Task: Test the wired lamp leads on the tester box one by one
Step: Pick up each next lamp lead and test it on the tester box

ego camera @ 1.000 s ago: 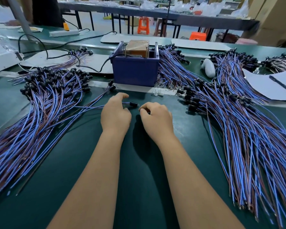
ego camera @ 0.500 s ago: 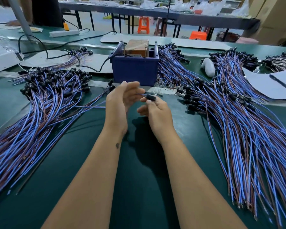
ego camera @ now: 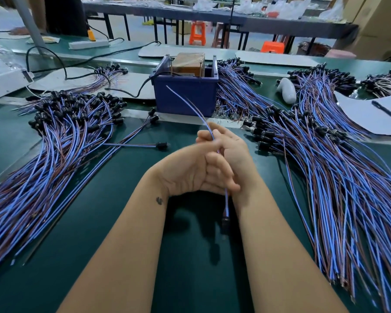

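One lamp lead (ego camera: 191, 105) with blue and brown wires runs through both hands in the middle of the green table. Its bare wire ends point up towards the blue tester box (ego camera: 185, 98). Its black lamp holder (ego camera: 225, 221) hangs below, between my wrists. My left hand (ego camera: 187, 172) grips the lower part of the wire with curled fingers. My right hand (ego camera: 235, 147) lies behind it and holds the wire higher up. A large pile of leads (ego camera: 61, 132) lies on the left, another pile of leads (ego camera: 325, 168) on the right.
A brown block (ego camera: 188, 63) sits inside the tester box, with a black cable (ego camera: 136, 93) running out to the left. A single lead (ego camera: 160, 145) lies left of my hands. Paper with a pen (ego camera: 386, 111) and a white object (ego camera: 287, 89) lie at the right.
My hands first lifted from the table pinching the black lamp holder. They have since drawn nearer to me, and the lead has turned: wire ends up, holder hanging down.
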`<state>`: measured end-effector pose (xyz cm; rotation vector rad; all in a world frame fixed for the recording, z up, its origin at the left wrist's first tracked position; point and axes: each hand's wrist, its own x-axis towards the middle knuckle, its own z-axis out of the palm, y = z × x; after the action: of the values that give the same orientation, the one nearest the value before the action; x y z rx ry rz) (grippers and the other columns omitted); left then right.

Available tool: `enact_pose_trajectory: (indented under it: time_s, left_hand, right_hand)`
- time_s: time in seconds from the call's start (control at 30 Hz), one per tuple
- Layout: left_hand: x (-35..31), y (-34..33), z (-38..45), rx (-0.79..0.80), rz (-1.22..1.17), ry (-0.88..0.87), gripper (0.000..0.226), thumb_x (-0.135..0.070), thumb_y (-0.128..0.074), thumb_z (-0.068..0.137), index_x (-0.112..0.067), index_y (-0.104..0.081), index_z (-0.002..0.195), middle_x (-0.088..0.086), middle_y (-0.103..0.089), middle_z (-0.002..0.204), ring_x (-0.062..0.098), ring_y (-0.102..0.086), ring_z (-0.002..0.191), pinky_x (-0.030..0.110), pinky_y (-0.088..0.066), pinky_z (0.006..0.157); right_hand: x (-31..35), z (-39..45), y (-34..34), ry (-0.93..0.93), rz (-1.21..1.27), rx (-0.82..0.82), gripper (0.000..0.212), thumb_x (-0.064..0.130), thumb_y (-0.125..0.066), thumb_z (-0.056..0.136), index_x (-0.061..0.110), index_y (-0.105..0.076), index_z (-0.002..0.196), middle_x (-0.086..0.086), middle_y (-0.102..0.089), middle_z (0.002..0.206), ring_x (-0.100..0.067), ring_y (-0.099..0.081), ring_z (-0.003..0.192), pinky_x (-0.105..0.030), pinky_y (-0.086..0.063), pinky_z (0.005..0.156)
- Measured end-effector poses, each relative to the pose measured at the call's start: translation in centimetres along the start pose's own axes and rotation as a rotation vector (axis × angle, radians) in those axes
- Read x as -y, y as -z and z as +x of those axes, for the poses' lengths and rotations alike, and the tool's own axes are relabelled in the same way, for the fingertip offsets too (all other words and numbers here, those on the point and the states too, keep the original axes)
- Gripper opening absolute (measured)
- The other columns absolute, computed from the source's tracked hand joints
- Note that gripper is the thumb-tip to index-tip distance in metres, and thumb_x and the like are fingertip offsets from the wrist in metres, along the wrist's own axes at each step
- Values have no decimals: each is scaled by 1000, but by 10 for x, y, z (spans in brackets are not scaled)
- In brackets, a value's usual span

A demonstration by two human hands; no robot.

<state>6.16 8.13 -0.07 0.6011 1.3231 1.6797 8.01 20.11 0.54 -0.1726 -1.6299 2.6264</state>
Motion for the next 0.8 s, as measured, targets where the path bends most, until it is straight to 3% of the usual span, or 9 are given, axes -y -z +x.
enact_pose_trajectory:
  time_s: [0.07,0.13,0.2,0.3,0.43,0.6,0.8]
  left_hand:
    - [1,5,10,-438,-181,-187,57,-38,-41,100,-9,-66,58,8,-64,58,24,-69,62,36,-60,66]
    - [3,12,21,-840,-281,-385,43,-25,-40,102,-9,-60,68,5,-50,54,21,-63,56,36,-59,61]
    - [6,15,30,-1004,-154,-452,30,-16,-41,102,-9,-62,81,6,-52,64,19,-60,64,33,-58,59]
    - [12,14,33,-942,14,-444,28,-9,-43,102,-9,-67,87,8,-68,74,16,-65,66,27,-55,58]
    - [10,15,27,-835,-53,-480,28,-8,-44,103,-12,-68,90,0,-69,66,8,-63,55,19,-49,49]
    - [9,16,22,-753,-124,-464,20,-9,-49,101,-8,-69,104,9,-71,82,11,-68,64,19,-50,52]
    - [11,11,28,-894,-69,-456,21,-9,-56,98,-12,-73,86,7,-74,78,16,-70,69,27,-56,60]
  right_hand:
    - [1,2,3,82,3,-54,22,3,-46,101,17,-58,89,-2,-62,79,-10,-61,64,-28,-51,67]
    - [1,4,2,168,-77,-109,25,-2,-45,100,18,-57,89,-7,-63,83,-14,-62,71,-26,-53,70]
    - [-5,6,1,203,-181,-160,26,-3,-48,98,18,-59,87,-8,-64,82,-16,-63,71,-27,-54,70]
    - [-12,4,-10,194,-229,-165,25,-2,-53,95,18,-62,85,-4,-65,78,-14,-62,69,-27,-53,68]
    - [-19,6,-15,211,-302,-147,27,-1,-55,94,23,-61,85,0,-65,79,-10,-61,69,-24,-52,68]
    - [-24,7,-13,215,-393,-158,23,6,-62,92,25,-61,79,6,-65,79,-5,-60,70,-21,-52,70]
    - [-25,12,-11,200,-389,-175,22,7,-63,92,24,-62,79,4,-66,79,-7,-61,71,-23,-52,71]
